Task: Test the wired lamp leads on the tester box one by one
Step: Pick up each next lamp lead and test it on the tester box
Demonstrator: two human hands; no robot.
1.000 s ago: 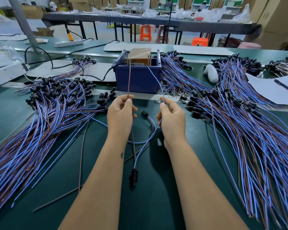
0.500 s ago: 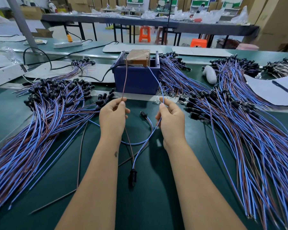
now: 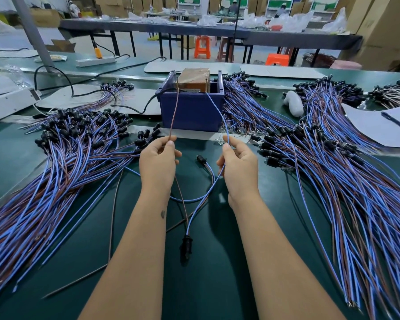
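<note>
One lamp lead's brown wire and blue wire are stretching up to the blue tester box, black socket lying near.

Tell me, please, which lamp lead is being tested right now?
The one between the forearms, socket on the mat: left hand pinches its brown wire, right hand its blue.

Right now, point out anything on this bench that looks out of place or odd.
Little stands out. A single brown wire lies loose on the green mat, apart from the sorted bundles. Otherwise the left hand pinches the brown lead and the right hand the blue lead, both running to the tester box.
</note>
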